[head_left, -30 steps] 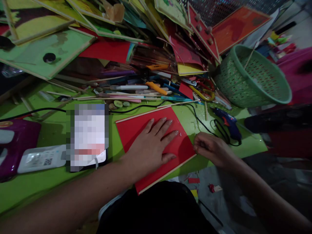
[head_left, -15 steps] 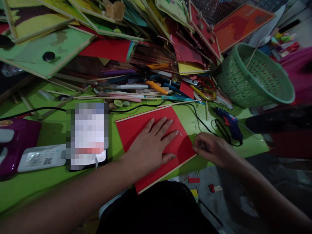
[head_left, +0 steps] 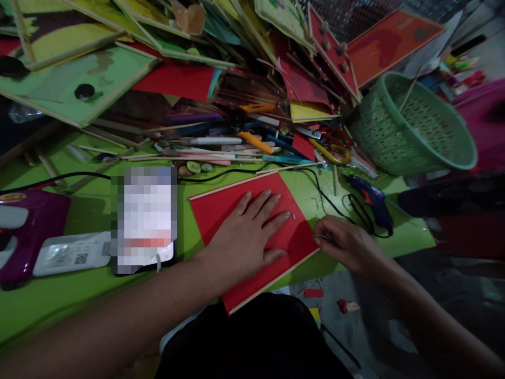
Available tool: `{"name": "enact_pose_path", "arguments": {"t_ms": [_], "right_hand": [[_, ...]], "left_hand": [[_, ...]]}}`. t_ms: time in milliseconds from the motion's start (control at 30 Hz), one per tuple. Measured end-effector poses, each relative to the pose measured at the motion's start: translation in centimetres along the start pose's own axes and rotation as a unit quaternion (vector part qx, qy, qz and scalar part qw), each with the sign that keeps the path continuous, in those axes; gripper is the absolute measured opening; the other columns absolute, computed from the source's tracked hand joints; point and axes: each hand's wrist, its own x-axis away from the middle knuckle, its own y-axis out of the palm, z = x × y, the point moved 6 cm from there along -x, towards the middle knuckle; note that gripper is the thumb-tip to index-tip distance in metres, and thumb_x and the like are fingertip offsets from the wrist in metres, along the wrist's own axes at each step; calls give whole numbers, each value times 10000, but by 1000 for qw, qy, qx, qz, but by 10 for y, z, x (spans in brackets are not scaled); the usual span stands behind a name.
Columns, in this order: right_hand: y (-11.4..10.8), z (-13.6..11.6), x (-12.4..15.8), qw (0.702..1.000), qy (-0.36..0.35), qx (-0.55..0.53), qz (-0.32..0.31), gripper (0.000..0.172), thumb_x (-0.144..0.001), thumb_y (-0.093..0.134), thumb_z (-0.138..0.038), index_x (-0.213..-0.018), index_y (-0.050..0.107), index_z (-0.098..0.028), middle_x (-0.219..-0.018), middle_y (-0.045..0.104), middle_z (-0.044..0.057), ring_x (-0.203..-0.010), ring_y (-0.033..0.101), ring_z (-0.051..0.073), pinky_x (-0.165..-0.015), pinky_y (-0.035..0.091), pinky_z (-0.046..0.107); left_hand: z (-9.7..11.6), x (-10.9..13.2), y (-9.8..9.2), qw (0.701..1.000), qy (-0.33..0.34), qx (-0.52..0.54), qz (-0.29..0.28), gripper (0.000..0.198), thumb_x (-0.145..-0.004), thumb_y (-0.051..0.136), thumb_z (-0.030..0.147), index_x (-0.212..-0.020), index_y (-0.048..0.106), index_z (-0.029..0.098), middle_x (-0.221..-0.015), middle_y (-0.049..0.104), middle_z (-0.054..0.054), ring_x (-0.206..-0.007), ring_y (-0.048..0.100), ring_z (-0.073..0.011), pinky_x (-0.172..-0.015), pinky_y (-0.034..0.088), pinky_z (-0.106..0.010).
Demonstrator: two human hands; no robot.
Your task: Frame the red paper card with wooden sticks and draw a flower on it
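Observation:
A red sheet of card [head_left: 213,213] lies on the green table near its front edge, with thin wooden sticks along its far and near sides. Flat on this card rests my left hand [head_left: 246,231], fingers spread. At the card's right corner is my right hand [head_left: 339,237], its fingers curled and pinched together; whatever is between them, if anything, is hidden. A small pale scrap sits on the card just past my left fingertips. To the right of my right hand lies a blue glue gun [head_left: 374,205] with a black cord.
A phone [head_left: 145,221], blurred out, lies left of the card, beside a purple power strip [head_left: 39,231]. Pens, sticks and scissors [head_left: 327,147] crowd the middle behind it. Stick-framed coloured cards [head_left: 94,79] pile up at the back. A green basket [head_left: 410,126] stands at the right.
Both hands keep nearly the same place and pose on and beside the card. The view has shifted very slightly.

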Motion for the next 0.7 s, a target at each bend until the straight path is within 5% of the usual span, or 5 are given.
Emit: {"name": "enact_pose_path", "arguments": {"t_ms": [700], "right_hand": [[-1, 14, 2, 997, 47, -34, -49, 120, -927, 573, -326, -872, 546, -223, -724, 570, -18, -621, 528, 135, -591, 386, 261]], "left_hand": [[-1, -1, 2, 1000, 1, 3, 11, 687, -969, 349, 638, -1566, 318, 300, -1697, 165, -60, -1572, 162, -274, -1272, 165, -531]]}}
